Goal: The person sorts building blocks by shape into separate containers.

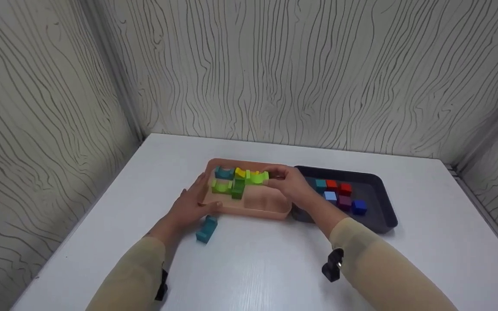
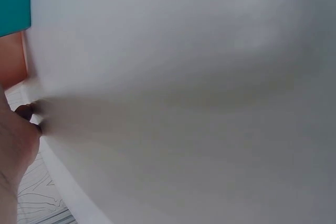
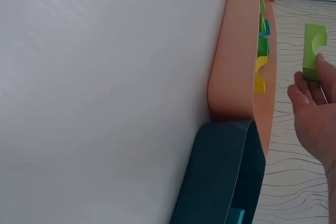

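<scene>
My right hand [image 1: 290, 183] pinches a lime-green block with a curved notch [image 1: 256, 177] at one end, raised above the peach tray [image 1: 249, 211]. In the right wrist view this lime block [image 3: 311, 51] stands clear of the tray's rim. My left hand [image 1: 189, 206] rests against the tray's left front corner, fingers along the left side and thumb at the front rim. Inside the tray lie a teal notched block [image 1: 224, 173], another lime notched block [image 1: 221, 187], a green block [image 1: 237, 190] and a yellow block [image 1: 240, 173], partly hidden.
A dark tray [image 1: 385, 203] adjoins the peach one on the right, with several small cubes, among them a red cube [image 1: 345, 188] and a blue cube [image 1: 359, 207]. A loose teal notched block [image 1: 206, 230] lies on the white table [image 1: 249, 263] near my left wrist.
</scene>
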`<state>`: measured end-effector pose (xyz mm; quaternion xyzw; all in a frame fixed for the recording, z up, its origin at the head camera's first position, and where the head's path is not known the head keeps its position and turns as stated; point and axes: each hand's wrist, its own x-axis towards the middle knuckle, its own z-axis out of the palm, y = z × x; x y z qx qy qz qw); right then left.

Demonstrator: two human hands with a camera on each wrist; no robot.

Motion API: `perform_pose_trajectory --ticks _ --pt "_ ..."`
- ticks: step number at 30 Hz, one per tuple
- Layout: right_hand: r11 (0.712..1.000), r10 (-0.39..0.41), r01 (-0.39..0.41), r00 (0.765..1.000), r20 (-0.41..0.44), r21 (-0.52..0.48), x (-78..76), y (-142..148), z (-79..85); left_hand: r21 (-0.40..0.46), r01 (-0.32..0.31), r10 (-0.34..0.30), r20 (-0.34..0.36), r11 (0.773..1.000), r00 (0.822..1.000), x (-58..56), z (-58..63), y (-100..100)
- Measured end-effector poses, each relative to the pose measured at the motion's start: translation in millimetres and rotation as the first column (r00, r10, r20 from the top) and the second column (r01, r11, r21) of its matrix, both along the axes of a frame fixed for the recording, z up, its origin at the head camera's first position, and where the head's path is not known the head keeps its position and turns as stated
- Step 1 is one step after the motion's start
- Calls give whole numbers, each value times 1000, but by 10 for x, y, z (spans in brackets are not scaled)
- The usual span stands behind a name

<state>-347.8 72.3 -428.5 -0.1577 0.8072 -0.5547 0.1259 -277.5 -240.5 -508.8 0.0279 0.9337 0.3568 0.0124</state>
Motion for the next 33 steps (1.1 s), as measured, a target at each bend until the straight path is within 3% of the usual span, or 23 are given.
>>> perform_pose_trajectory --ticks 15,26,33 --pt "993 -52 54 998 -18 109 -166 -74 -106 -4 10 -10 -29 1000 1000 -5 -10 9" --pt "995 7 7 990 -141 98 -195 -163 -176 -5 13 -13 -49 1000 999 -14 -18 19" --pt "993 -48 58 994 -96 102 -175 -230 -244 6 -8 9 -12 1000 1000 -7 -13 12"
